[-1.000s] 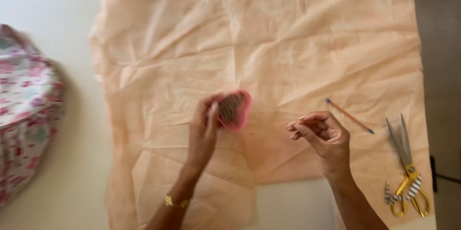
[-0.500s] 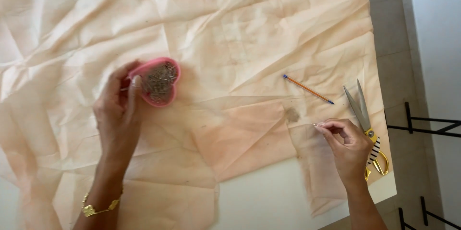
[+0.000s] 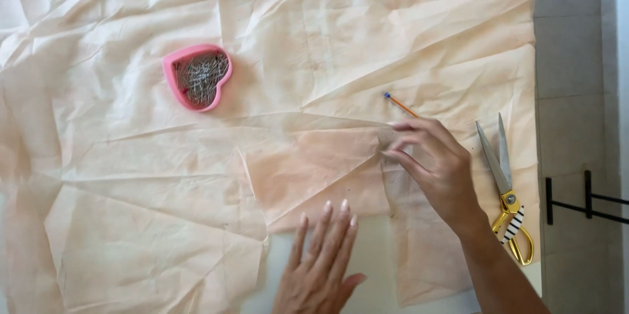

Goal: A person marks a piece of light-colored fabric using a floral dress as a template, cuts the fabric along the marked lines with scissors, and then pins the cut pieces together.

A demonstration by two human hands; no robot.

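Peach-coloured fabric (image 3: pixel 275 39), thin and heavily creased, spread across nearly the whole frame over a white table (image 3: pixel 373 268) that shows only at the lower centre. Right hand (image 3: pixel 439 170) at centre right, fingers bent and drawn together on the corner of a darker, doubled layer of the fabric; fingertips (image 3: pixel 392 154) apparently pinching that corner, though whether a pin sits between them cannot be told. Left hand (image 3: pixel 321 261) at bottom centre, flat and open, fingers spread and pointing up the frame, fingertips resting on the lower edge of the doubled layer where it meets the bare table; nothing held. Pink heart-shaped dish (image 3: pixel 195 77) at upper left of centre, resting on the fabric, filled with a heap of silvery pins, well apart from both hands. Orange pencil (image 3: pixel 398 104) just above the right hand, lying slantwise on the fabric, blue end toward the upper left, lower end hidden behind the fingers. Scissors (image 3: pixel 504 183) to the right of the right hand, near the fabric's right edge, blades slightly parted and pointing up the frame, gold handles at the bottom with a black-and-white striped wrap on one loop. Grey floor (image 3: pixel 570 58) along the right side, with a black metal frame (image 3: pixel 583 202) at the right edge.
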